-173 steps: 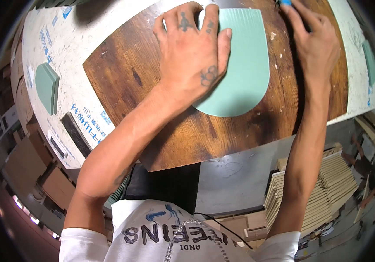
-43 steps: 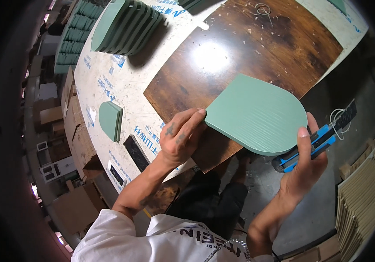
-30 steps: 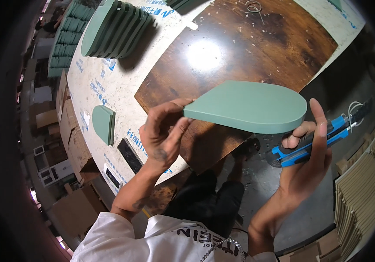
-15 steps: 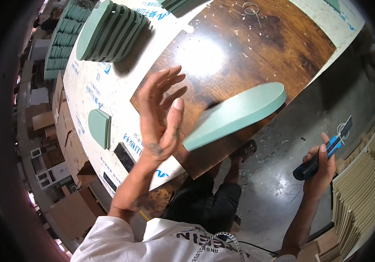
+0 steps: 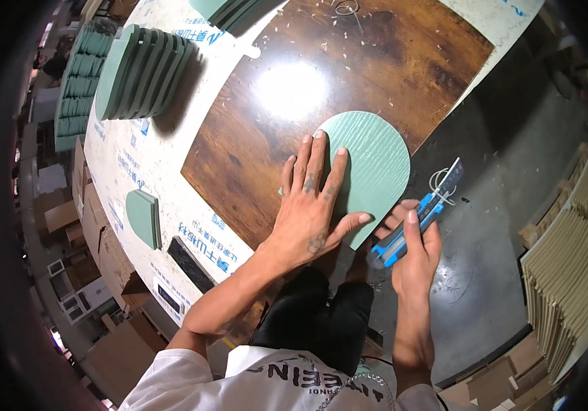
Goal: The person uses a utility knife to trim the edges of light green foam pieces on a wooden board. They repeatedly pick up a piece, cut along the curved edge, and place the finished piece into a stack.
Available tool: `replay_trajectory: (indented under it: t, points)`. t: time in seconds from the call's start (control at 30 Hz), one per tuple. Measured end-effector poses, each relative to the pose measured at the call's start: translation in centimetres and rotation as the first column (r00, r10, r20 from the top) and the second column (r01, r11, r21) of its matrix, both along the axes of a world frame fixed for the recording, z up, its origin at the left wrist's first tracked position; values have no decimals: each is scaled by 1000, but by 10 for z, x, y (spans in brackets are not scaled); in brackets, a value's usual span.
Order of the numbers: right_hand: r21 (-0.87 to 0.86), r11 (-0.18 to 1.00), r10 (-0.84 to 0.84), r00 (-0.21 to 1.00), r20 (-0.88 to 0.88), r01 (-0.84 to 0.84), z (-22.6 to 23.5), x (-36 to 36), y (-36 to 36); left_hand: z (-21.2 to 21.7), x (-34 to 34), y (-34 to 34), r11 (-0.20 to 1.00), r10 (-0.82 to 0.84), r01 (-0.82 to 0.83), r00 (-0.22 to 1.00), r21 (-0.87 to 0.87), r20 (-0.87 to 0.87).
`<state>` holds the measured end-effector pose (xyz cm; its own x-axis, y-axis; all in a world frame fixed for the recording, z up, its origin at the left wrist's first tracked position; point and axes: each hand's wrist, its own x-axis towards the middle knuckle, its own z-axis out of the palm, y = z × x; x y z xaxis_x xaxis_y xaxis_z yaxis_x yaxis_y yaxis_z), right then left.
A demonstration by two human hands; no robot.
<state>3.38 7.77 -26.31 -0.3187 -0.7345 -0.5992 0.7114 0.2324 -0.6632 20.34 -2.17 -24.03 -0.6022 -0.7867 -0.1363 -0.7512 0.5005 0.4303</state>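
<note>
green panel (image 5: 379, 164) (partly hidden); knife (image 5: 432, 208) likewise

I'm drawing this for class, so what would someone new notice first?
Probably the rounded green panel under the left hand, near the middle. Next, the blue-and-black knife in the right hand, beside the panel. Then the bright glare on the brown board, higher up.

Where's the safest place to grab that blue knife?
Probably by the knife's blue-and-black handle, coming from the person's side, as the right hand does. That part is long and thick; the thin blade sticks out of the far end, pointing away from the person, so keep clear of that.
</note>
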Motion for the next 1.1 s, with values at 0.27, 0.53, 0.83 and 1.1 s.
replay_trajectory:
  t: [0.27, 0.53, 0.83, 1.1]
  points:
    - [-356, 921, 177, 984, 26, -156, 90, 11, -37, 44, 31, -37, 427, 869, -21, 286, 904, -404]
    - [-22, 981, 128, 736, -664, -191, 84, -114, 18, 28, 55, -55, 638, 751, -469, 557, 611, -356]
    - [714, 246, 960, 265, -88, -655, -13, -161, 91, -26, 47, -49, 937, 264, -283, 958, -205, -113]
    - [164, 905, 412, 712, -569, -393, 15, -45, 54, -44, 20, -54, 901, 191, -190, 981, -389, -37]
